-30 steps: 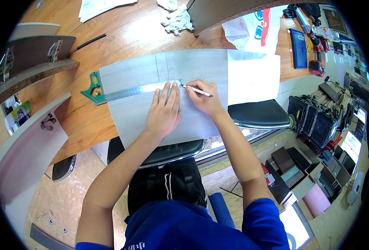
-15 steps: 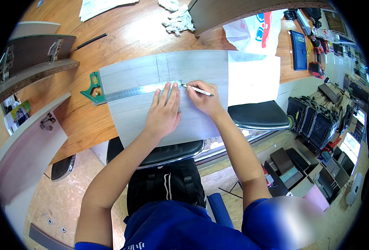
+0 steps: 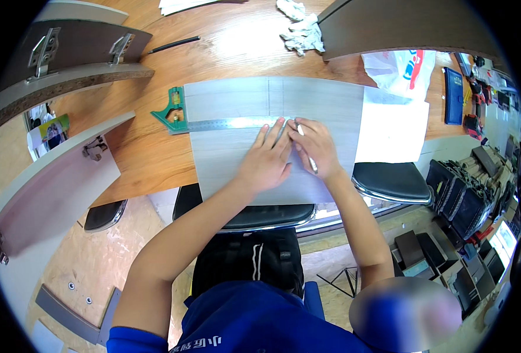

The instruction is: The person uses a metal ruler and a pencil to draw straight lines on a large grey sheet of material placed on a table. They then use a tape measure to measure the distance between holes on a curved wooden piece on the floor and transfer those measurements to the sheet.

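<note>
A light grey board (image 3: pixel 225 154) lies on the wooden table, with two thin lines drawn across its far part. Along it rests a combination square, its green head (image 3: pixel 177 113) at the board's left edge and its steel ruler (image 3: pixel 228 123) pointing right. My left hand (image 3: pixel 266 157) lies flat with fingers spread, the fingertips at the ruler's lower edge. Close by its fingertips, my right hand (image 3: pixel 318 147) grips a slim white pen (image 3: pixel 312 163), tip toward the ruler's right end. The fingers partly cover that end of the ruler.
White paper (image 3: pixel 393 132) and a plastic bag (image 3: pixel 398 70) lie to the right, near a blue notebook (image 3: pixel 453 96). A dark panel (image 3: pixel 401 29) stands behind. Hinged cabinet panels (image 3: pixel 54 53) stand left. A black pencil (image 3: pixel 175 45) and white gloves (image 3: pixel 303 35) lie at the back.
The view has shifted, so the scene sits farther right. My right hand has turned the pen more upright and come closer to my left fingertips. The left hand stays flat by the ruler.
</note>
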Demonstrator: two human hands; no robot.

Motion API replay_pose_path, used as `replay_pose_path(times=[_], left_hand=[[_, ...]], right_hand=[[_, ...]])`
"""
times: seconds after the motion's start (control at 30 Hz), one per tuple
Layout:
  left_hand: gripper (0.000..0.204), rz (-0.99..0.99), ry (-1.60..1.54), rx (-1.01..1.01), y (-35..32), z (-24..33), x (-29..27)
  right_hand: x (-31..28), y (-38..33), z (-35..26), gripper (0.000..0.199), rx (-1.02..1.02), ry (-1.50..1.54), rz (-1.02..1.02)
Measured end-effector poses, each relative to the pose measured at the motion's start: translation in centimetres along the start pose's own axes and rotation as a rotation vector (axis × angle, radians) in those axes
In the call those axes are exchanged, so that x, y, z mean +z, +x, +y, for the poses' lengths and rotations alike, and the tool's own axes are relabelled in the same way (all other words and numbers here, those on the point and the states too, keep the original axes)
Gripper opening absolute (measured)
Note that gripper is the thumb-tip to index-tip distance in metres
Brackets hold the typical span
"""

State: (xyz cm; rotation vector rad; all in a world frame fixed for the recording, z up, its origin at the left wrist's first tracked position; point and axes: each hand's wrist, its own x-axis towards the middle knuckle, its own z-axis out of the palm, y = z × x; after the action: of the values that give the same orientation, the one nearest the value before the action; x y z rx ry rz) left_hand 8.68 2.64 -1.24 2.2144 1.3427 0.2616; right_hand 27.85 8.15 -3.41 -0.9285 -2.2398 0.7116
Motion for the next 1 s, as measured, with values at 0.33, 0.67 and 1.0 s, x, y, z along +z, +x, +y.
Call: replay_pose_path(times=[0.33,0.67,1.0], left_hand=[[0.038,0.405,0.125,-0.270,-4.3,-7.6,-8.1],[0.065,-0.220,0.327,-0.453,-6.5,-14.2,-14.2],[0.066,-0.219,0.242,-0.324,-7.2,-16.0,-12.7]], right_hand=[[-0.3,-0.1,-0.9,0.034,0.025,-0.208,-0.164],[-0.2,-0.1,-0.9,0.029,0.046,-0.225,-0.171],[-0.1,-0.5,-0.8,0.028,0.042,-0.246,-0.167]])
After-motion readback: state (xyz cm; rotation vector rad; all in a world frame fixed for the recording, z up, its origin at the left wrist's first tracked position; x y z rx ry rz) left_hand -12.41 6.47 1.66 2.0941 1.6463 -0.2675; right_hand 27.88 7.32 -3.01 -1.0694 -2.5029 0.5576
